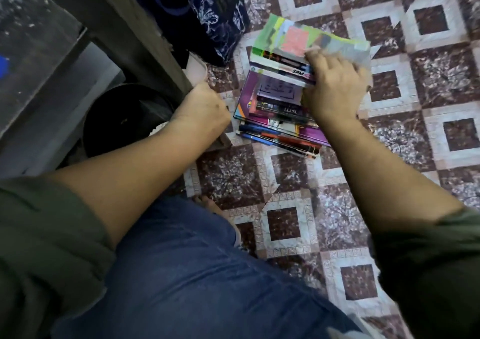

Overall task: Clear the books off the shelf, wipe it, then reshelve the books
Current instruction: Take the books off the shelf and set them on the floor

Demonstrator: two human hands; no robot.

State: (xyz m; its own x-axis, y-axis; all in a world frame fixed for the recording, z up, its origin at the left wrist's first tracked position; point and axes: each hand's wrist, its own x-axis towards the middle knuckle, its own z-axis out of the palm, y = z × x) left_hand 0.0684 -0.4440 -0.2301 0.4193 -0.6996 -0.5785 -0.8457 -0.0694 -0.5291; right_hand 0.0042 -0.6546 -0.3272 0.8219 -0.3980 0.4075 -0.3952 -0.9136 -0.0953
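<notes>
A pile of books [283,128] lies on the patterned tile floor, with purple, blue and red covers at the bottom. My right hand [335,87] grips the top few books at their right edge: a green-covered book [285,35] and a white one marked SPM under it, tilted up off the pile. My left hand [202,107] hangs to the left of the pile beside the wooden furniture's edge. Its back faces me, its fingers curl under out of sight, and I cannot tell whether it holds anything.
Dark wooden furniture [135,35] runs along the left side. A black round bin [124,120] sits under it. A dark blue patterned bag [218,14] stands behind the pile. My knee in blue jeans [194,273] fills the lower middle. Tiled floor [389,157] spreads right.
</notes>
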